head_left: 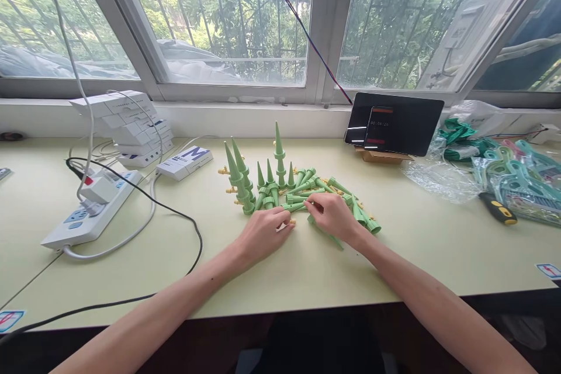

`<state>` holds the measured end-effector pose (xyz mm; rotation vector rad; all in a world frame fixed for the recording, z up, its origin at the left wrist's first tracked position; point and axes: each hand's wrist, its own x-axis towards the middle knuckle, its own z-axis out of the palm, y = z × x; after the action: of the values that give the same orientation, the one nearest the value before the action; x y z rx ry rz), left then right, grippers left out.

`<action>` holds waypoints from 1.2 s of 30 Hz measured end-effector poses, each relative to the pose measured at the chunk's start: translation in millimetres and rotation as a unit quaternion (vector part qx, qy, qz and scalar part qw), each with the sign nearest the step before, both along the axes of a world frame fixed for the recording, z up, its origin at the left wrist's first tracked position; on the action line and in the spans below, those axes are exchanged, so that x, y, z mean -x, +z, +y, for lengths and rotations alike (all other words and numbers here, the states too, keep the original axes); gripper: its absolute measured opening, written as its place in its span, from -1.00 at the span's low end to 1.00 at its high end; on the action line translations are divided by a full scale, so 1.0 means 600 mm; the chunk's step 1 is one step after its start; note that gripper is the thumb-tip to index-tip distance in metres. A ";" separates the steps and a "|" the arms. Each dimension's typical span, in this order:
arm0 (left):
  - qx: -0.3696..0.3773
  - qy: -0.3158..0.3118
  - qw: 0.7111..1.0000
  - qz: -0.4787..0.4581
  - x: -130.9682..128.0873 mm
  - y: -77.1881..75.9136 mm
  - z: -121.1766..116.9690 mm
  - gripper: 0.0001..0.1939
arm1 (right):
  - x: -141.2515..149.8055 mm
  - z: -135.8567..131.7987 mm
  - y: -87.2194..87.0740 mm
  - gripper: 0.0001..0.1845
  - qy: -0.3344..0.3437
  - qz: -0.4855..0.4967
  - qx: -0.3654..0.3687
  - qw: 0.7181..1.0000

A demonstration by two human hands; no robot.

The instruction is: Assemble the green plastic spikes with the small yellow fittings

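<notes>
My left hand (268, 231) rests low over the table, its fingers closed on a small yellow valve (293, 221) that shows at the fingertips. Close by on the right, my right hand (332, 215) is pinched at the end of a green plastic watering spike (294, 207); the fingers partly hide the grip. Behind both hands lies a heap of loose green spikes (307, 185) with yellow valves among them. Left of the heap, stacked green spikes (236, 178) stand upright with yellow valves on their sides. A taller stack (279, 155) rises behind. Another spike (326, 232) lies beneath my right hand.
On the left are a power strip (94, 210), a black cable (175, 208), stacked white boxes (135, 128) and a single box (184, 162). A tablet (412, 125) and phone (378, 128) lean at the back. Plastic bags (526, 187) and a screwdriver (498, 208) lie right.
</notes>
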<state>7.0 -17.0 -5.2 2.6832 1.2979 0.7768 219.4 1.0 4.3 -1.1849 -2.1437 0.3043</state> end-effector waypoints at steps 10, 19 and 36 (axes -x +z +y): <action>0.023 0.036 0.999 -0.021 0.004 0.005 0.000 -0.80 | -0.006 0.002 -0.003 -0.90 -0.007 -0.029 0.021 0.999; 0.030 0.030 0.999 0.001 0.009 0.005 0.004 -0.83 | -0.005 0.000 -0.007 -0.86 -0.013 -0.064 0.026 0.998; 0.051 0.031 0.998 -0.013 0.009 0.008 0.008 -0.78 | -0.007 -0.008 -0.002 -0.76 0.018 -0.129 0.041 0.991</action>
<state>1.8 -12.1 -0.3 2.5578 1.3817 0.7284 223.4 -4.0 3.2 -1.2917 -2.3977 0.2701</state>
